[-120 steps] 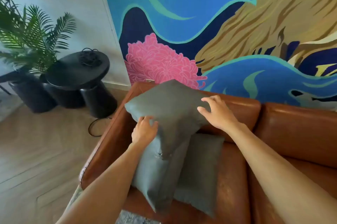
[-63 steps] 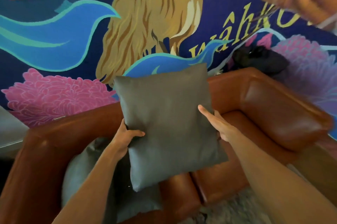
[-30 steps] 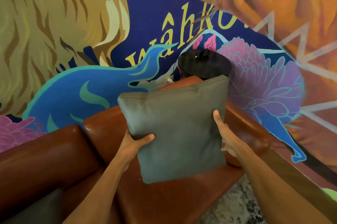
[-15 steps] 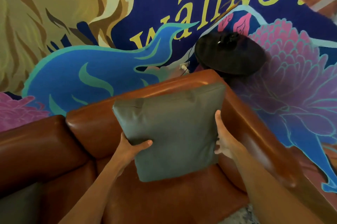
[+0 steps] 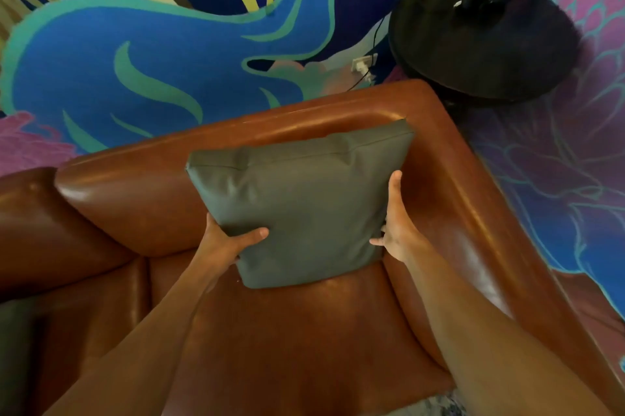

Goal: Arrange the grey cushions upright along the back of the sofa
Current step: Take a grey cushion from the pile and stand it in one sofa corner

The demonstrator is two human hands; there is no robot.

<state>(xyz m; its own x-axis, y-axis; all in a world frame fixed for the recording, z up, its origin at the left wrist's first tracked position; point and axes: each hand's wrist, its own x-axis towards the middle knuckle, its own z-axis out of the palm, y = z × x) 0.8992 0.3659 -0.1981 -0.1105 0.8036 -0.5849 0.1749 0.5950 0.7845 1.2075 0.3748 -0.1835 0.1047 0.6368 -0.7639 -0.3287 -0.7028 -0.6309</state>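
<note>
A grey cushion stands upright in the right corner of the brown leather sofa, leaning on the backrest with its bottom edge on the seat. My left hand grips its lower left corner, thumb on the front. My right hand presses flat along its right edge, next to the armrest. A second grey cushion shows only as a sliver at the far left edge of the seat.
A round black side table with a dark object on top stands behind the sofa's right corner. A painted mural wall with a socket and cable runs behind the backrest. The right armrest borders the cushion.
The cushion has been carried from the left end of the sofa to the right corner and lowered onto the seat against the backrest. Both hands stay on it.
</note>
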